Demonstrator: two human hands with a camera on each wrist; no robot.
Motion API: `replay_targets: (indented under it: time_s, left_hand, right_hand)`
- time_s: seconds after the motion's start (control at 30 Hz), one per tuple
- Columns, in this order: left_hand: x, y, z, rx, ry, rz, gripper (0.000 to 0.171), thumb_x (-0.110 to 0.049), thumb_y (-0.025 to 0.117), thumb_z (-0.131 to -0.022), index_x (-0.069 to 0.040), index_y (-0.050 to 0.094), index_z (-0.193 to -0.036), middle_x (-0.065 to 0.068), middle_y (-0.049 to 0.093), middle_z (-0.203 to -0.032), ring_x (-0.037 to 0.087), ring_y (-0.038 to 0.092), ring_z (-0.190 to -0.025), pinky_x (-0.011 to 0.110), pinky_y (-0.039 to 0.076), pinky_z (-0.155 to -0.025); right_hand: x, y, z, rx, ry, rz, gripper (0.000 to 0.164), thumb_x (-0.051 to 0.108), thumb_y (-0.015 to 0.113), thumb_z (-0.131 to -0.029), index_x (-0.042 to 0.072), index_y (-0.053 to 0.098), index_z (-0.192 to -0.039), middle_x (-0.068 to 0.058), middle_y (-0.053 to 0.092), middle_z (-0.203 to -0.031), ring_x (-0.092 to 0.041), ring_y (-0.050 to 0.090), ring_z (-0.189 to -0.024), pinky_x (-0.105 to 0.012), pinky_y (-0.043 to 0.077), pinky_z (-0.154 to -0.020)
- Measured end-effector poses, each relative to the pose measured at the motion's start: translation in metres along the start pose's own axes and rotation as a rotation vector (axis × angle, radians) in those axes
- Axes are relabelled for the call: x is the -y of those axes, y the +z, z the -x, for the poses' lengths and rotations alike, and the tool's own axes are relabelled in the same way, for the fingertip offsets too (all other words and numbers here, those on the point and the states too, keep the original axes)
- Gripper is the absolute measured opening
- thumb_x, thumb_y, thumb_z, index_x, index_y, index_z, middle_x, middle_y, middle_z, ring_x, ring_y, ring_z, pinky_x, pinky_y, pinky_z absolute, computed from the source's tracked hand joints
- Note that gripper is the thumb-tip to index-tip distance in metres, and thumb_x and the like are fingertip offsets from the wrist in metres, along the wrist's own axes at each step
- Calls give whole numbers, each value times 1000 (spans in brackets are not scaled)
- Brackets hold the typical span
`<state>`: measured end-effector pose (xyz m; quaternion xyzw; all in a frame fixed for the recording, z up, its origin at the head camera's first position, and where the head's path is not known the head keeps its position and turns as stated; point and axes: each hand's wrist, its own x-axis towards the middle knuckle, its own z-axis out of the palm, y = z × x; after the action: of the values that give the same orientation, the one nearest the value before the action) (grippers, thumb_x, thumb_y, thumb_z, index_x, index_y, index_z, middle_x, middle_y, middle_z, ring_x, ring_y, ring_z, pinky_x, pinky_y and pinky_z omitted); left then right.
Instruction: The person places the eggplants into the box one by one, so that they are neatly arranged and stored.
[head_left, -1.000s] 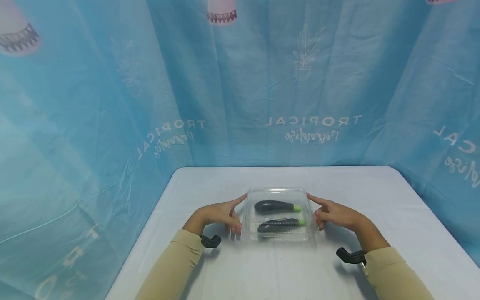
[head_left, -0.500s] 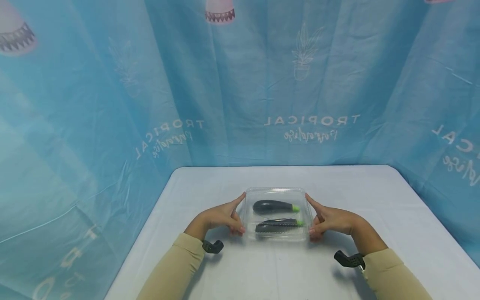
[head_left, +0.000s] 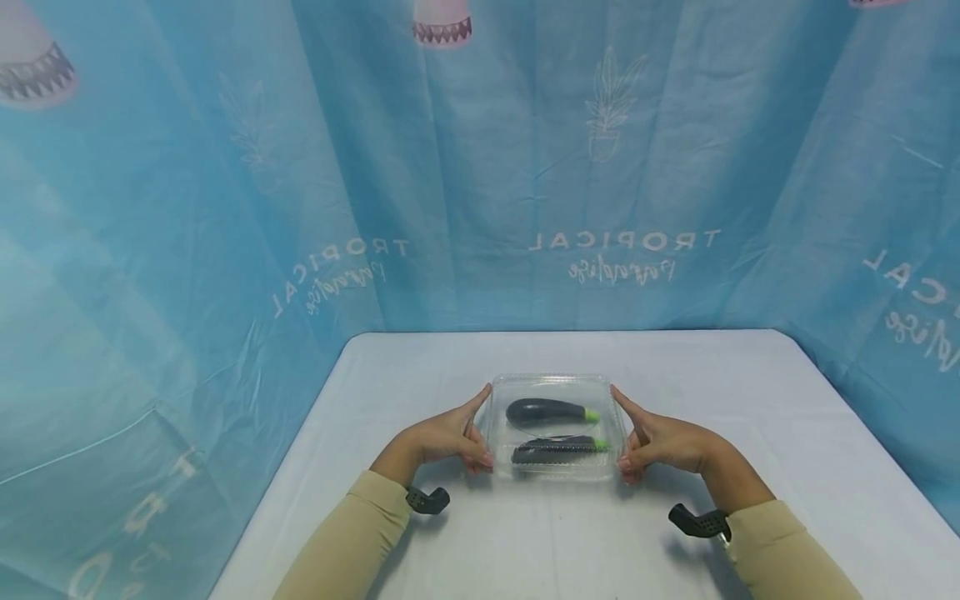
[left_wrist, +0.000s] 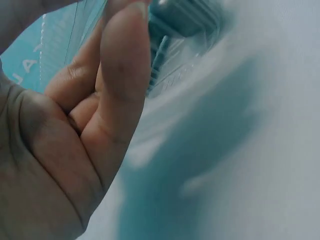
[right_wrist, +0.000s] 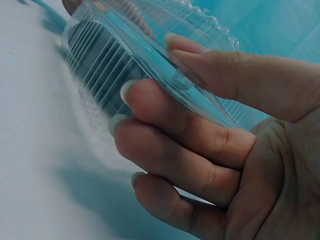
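Observation:
A clear plastic clamshell container (head_left: 551, 379) sits on the white table, its lid lying over the contents. Inside lie two dark eggplants with bright green stem ends, a far eggplant (head_left: 543, 412) and a near eggplant (head_left: 558, 450). My left hand (head_left: 438, 437) holds the container's left side, index finger reaching the back corner and thumb near the front. On the opposite side my right hand (head_left: 667, 443) mirrors that hold. In the right wrist view, thumb and curled fingers pinch the container's rim (right_wrist: 145, 55). The left fingertips are partly cut off in the left wrist view.
A white cloth covers the table (head_left: 555, 542). Blue printed curtains (head_left: 555, 183) hang behind it and at both sides. Black wrist mounts sit on both forearms, the left mount (head_left: 427, 500) and the right mount (head_left: 699, 521).
Both hands have drawn in against the container's sides; the right thumb and fingers came in most, onto its front right edge. The container shows no clear movement.

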<state>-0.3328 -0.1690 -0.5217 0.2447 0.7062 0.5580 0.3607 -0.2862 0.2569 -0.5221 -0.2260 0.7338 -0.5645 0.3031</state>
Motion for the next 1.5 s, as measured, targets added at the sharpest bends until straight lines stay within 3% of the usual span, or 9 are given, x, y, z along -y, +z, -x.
replay_targets:
  time_s: [0.17, 0.47, 1.1, 1.5]
  left_hand:
    - [0, 0, -2, -3, 5, 14, 136, 0, 85, -85, -31, -19, -167, 29, 74, -95, 34, 75, -77, 47, 65, -72]
    - [1, 1, 0, -5, -3, 26, 136, 0, 86, -84, -31, -18, -167, 33, 72, -93, 37, 76, -78, 52, 65, -73]
    - [1, 5, 1, 0, 11, 57, 136, 5, 83, -84, -31, -18, -167, 29, 73, -88, 30, 74, -71, 45, 66, -68]
    - [1, 6, 3, -16, 26, 53, 135, 4, 84, -84, -30, -18, -167, 30, 74, -93, 33, 76, -78, 48, 66, -72]
  right_hand:
    - [1, -1, 0, 1, -10, -18, 127, -1, 75, -95, 27, -28, -163, -30, 71, -90, -45, 73, -83, -52, 64, -77]
    - [1, 3, 1, 3, -14, -44, 127, -3, 75, -94, 26, -29, -162, -31, 70, -89, -43, 73, -83, -53, 64, -78]
    - [-4, 1, 0, 2, -25, -52, 128, 0, 77, -94, 32, -27, -163, -32, 70, -91, -46, 73, -84, -54, 63, -80]
    - [-5, 1, 0, 15, -36, -66, 128, 0, 77, -95, 33, -27, -163, -33, 70, -91, -46, 73, -83, -56, 63, -80]
